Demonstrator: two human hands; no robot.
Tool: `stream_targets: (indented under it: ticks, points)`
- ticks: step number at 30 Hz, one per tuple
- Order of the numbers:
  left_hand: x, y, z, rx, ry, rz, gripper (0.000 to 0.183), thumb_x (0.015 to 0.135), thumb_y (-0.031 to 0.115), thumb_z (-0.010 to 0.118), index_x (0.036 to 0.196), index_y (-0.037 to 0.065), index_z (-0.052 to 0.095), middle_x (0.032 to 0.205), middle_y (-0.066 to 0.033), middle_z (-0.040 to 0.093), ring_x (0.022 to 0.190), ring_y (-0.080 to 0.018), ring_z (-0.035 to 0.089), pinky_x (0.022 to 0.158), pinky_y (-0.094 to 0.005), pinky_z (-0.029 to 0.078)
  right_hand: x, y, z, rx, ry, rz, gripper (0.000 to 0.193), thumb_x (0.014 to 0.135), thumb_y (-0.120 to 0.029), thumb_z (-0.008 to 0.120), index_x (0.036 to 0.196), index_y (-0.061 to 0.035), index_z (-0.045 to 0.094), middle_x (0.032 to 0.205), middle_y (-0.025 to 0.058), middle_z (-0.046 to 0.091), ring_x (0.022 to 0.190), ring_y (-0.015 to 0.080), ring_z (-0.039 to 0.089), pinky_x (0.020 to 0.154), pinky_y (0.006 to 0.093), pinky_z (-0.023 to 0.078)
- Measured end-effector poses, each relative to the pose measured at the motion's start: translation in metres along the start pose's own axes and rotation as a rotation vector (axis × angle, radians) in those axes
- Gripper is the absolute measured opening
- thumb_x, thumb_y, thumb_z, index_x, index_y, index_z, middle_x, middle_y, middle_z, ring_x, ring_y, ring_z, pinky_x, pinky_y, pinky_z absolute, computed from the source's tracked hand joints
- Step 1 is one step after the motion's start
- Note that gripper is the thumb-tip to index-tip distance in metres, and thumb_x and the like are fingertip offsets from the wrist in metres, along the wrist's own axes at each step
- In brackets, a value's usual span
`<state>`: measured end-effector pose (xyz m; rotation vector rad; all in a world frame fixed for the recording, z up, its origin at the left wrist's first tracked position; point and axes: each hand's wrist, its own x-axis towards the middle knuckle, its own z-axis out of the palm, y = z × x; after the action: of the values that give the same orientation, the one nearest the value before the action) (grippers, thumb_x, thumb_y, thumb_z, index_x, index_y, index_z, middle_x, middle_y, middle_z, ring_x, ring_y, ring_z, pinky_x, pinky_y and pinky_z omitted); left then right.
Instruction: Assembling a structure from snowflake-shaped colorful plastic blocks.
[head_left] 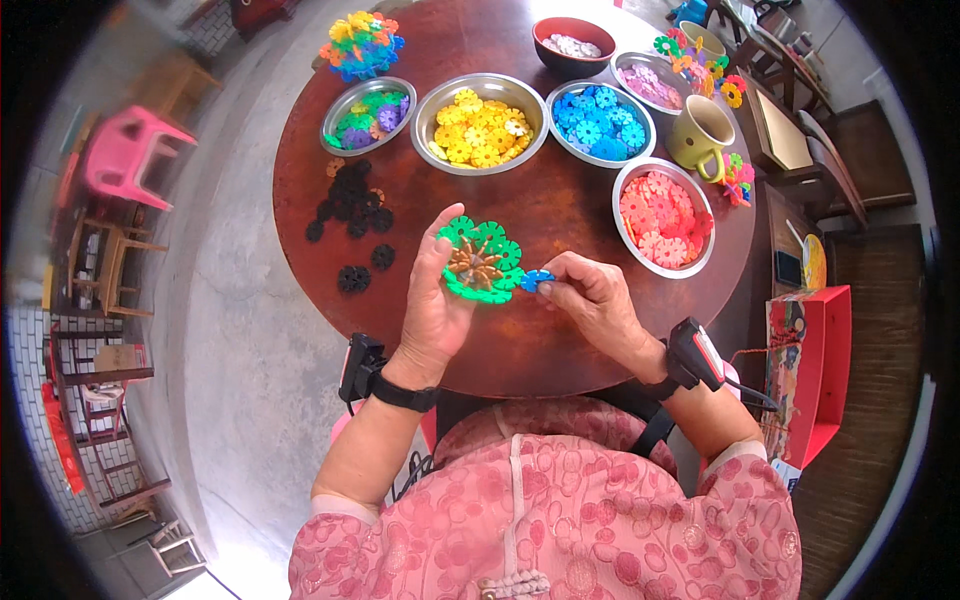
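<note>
My left hand point(436, 290) holds a round flower-like assembly of interlocking plastic discs, with green discs point(487, 240) around a brown centre point(474, 262). Between the thumb and fingers of my right hand point(595, 300) is a blue notched plastic disc point(537, 280). Its left edge meets the right side of the green ring; whether the two are locked together I cannot tell. Both hands are above the near half of a round, dark red-brown table point(480, 355). Part of the assembly's left side is hidden behind my left thumb.
Metal bowls hold yellow discs point(480, 130), blue discs point(600, 122), pink discs point(662, 215) and mixed-colour discs point(368, 118). Loose black discs point(352, 200) lie at left. A green mug point(700, 132), a dark bowl point(573, 46) and a multicoloured disc assembly point(362, 45) stand farther back.
</note>
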<state>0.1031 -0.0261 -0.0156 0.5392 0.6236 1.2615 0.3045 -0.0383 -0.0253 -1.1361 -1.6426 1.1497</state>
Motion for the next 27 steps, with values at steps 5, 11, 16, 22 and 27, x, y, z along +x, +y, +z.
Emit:
stream_targets:
  ticks: [5, 11, 16, 22, 27]
  points:
    - [-0.002, 0.001, 0.009, 0.017, 0.015, 0.063, 0.05, 0.09, 0.022, 0.057, 0.134, 0.006, 0.039, 0.113, -0.0093, 0.058, 0.103, -0.0214, 0.061, 0.09, -0.0389, 0.052, 0.002, -0.005, -0.002, -0.115, 0.011, -0.011, 0.007, 0.083, -0.007, 0.064, 0.084, -0.0017, 0.059, 0.067, 0.0135, 0.058, 0.059, 0.0242, 0.057, 0.055, 0.0333, 0.044]
    - [0.002, 0.002, 0.009, 0.042, 0.042, 0.086, 0.05, 0.088, 0.023, 0.059, 0.13, 0.004, 0.04, 0.111, -0.0099, 0.058, 0.101, -0.0204, 0.061, 0.09, -0.0367, 0.052, 0.007, -0.006, -0.001, -0.119, 0.03, -0.009, 0.009, 0.081, -0.007, 0.065, 0.083, -0.0016, 0.059, 0.068, 0.0154, 0.057, 0.06, 0.0276, 0.058, 0.055, 0.0348, 0.044]
    - [-0.001, -0.004, 0.005, 0.139, 0.023, 0.135, 0.048, 0.092, 0.031, 0.055, 0.13, 0.005, 0.043, 0.117, -0.0109, 0.058, 0.108, -0.0227, 0.059, 0.095, -0.0396, 0.048, 0.005, -0.013, -0.003, -0.292, 0.019, -0.15, 0.01, 0.08, -0.007, 0.066, 0.084, -0.0018, 0.059, 0.069, 0.0169, 0.058, 0.063, 0.0321, 0.059, 0.056, 0.037, 0.045]
    - [-0.006, -0.013, 0.002, 0.071, 0.075, 0.096, 0.048, 0.092, 0.037, 0.056, 0.129, 0.009, 0.045, 0.114, -0.0077, 0.057, 0.104, -0.022, 0.06, 0.091, -0.04, 0.05, -0.004, -0.017, 0.0, -0.3, -0.016, -0.131, 0.009, 0.081, -0.007, 0.065, 0.083, -0.0015, 0.057, 0.069, 0.0172, 0.057, 0.062, 0.0328, 0.059, 0.055, 0.0382, 0.045]
    - [-0.009, -0.015, 0.008, 0.096, 0.059, 0.105, 0.052, 0.093, 0.038, 0.056, 0.133, 0.009, 0.041, 0.114, -0.006, 0.056, 0.106, -0.0211, 0.059, 0.092, -0.0393, 0.049, -0.003, -0.018, -0.001, -0.267, -0.016, -0.087, 0.009, 0.082, -0.008, 0.064, 0.083, -0.0017, 0.057, 0.068, 0.0179, 0.058, 0.062, 0.0337, 0.06, 0.055, 0.0383, 0.046]
